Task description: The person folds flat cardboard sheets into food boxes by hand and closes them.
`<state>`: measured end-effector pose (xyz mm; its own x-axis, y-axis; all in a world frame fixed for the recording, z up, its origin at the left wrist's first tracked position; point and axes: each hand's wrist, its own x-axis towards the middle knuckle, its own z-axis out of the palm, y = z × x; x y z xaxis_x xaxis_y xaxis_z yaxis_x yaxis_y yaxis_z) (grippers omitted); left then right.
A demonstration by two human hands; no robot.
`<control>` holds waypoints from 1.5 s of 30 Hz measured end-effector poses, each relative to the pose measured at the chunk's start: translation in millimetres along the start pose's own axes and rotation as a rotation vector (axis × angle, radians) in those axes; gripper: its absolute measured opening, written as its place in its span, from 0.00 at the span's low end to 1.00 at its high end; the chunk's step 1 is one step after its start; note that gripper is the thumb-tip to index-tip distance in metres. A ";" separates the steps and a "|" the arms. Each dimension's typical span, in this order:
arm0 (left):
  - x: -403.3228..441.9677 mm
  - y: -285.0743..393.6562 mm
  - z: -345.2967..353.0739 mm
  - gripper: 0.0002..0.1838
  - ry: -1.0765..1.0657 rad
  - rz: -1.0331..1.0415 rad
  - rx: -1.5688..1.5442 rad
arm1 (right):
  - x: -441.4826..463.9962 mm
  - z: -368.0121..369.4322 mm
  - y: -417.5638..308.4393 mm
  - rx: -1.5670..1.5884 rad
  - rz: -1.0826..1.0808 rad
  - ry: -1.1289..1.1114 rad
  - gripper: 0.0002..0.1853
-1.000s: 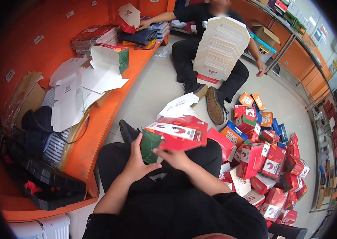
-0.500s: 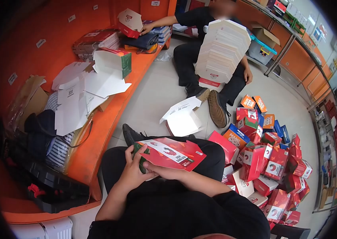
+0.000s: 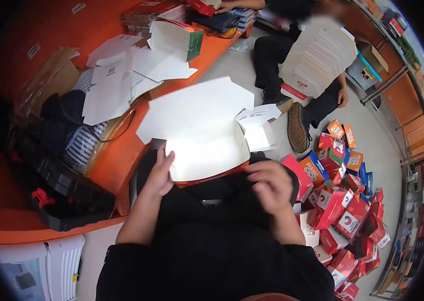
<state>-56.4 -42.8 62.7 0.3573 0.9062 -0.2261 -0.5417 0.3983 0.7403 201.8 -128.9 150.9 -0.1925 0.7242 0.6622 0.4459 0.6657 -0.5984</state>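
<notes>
Well, left of centre my left fingers (image 3: 161, 153) clasp the side of a cardboard box (image 3: 207, 153), seemingly to steady it with its hollow facing up. The box sits mid-frame, plain white inside, red along its near edge, its flap (image 3: 197, 108) spread upward. Right of centre my right fingers (image 3: 261, 174) curl, blurred, by its corner; whether they touch, I cannot tell.
</notes>
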 end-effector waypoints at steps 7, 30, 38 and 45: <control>-11.5 3.7 15.6 0.34 -0.244 -0.094 0.013 | -9.2 -4.0 60.0 0.999 0.764 0.581 0.20; -5.5 12.2 54.9 0.22 -0.171 0.323 0.374 | 16.7 -24.5 20.4 1.077 -0.035 -0.249 0.48; -14.9 35.1 66.2 0.18 -0.057 0.131 0.535 | 46.5 -47.3 -0.2 0.919 0.388 -0.332 0.53; 29.4 31.7 34.1 0.23 -0.189 0.377 0.718 | 67.5 -26.0 73.4 0.468 0.760 -0.129 0.19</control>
<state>-37.1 -8.4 101.1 0.4057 0.8960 0.1804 -0.0564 -0.1725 0.9834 244.2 -35.9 163.4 -0.1003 0.9946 -0.0254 0.0973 -0.0156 -0.9951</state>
